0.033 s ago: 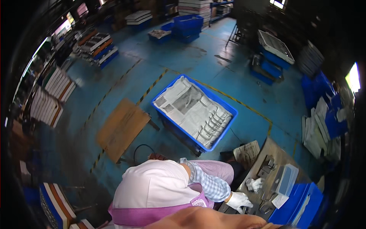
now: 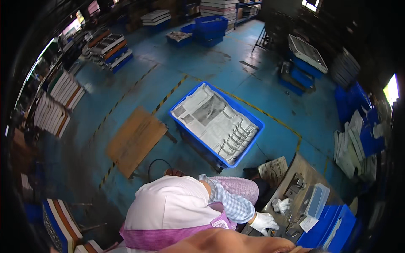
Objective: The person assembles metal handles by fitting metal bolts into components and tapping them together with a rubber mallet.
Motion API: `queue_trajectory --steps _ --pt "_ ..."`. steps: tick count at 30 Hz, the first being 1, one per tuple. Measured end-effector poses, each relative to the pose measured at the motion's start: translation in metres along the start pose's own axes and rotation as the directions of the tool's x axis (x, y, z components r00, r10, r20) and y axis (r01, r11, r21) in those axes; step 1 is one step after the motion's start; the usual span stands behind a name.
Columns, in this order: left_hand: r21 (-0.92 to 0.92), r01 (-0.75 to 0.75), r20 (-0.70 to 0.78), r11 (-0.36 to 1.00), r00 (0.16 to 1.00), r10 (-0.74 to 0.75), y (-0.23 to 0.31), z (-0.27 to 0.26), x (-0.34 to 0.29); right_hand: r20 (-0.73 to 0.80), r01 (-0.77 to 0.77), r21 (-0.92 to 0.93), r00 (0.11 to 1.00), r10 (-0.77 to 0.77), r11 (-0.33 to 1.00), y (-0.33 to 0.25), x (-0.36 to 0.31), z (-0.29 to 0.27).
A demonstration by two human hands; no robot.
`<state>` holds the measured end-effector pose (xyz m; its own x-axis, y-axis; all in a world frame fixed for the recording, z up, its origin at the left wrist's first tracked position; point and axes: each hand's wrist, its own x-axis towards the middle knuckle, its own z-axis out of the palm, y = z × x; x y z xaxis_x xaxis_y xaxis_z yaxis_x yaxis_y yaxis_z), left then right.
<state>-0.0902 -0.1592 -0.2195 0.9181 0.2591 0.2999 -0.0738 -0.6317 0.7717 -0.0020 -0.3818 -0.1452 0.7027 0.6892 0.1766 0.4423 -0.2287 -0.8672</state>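
Note:
My left hand (image 2: 264, 222), in a white glove below a blue checked oversleeve, rests low over the near edge of the workbench (image 2: 302, 170). Its fingers curl down, thumb below them, around something small and dark with an orange spot that I cannot make out. Just right of the fingers lie bent metal wire pieces (image 2: 294, 228). A crumpled white cloth or glove (image 2: 281, 205) is beyond the hand, with a dark metal block (image 2: 293, 187) farther off. Beside these stands a clear-blue plastic box (image 2: 317, 200). My right hand is not in view.
Left of the bench a blue crate (image 2: 196, 140) holds newspaper and a row of bent metal handles. A wooden board on legs (image 2: 136, 142) stands beside it. At the right is a blue bin (image 2: 344, 219). Stacked trays (image 2: 52, 116) line the far left.
The whole view shifts very slightly. A small orange spot now shows by my left fingertips; the hand stays at the same place on the bench.

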Motion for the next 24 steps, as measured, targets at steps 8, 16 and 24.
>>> queue_trajectory --steps 8,16,24 --pt "0.047 -0.076 0.073 0.996 0.995 0.072 -0.042 0.022 -0.008 0.349 -0.252 0.413 0.931 0.103 0.875 0.112 0.078 -0.006" --pt "-0.007 -0.088 0.179 0.996 0.980 0.087 -0.037 0.011 -0.010 0.255 -0.194 0.127 0.954 0.157 0.973 0.187 0.147 -0.010" --pt "0.114 -0.140 0.178 0.984 0.977 0.119 -0.044 0.023 -0.009 0.162 -0.141 -0.181 0.972 0.171 0.973 0.210 0.200 0.001"
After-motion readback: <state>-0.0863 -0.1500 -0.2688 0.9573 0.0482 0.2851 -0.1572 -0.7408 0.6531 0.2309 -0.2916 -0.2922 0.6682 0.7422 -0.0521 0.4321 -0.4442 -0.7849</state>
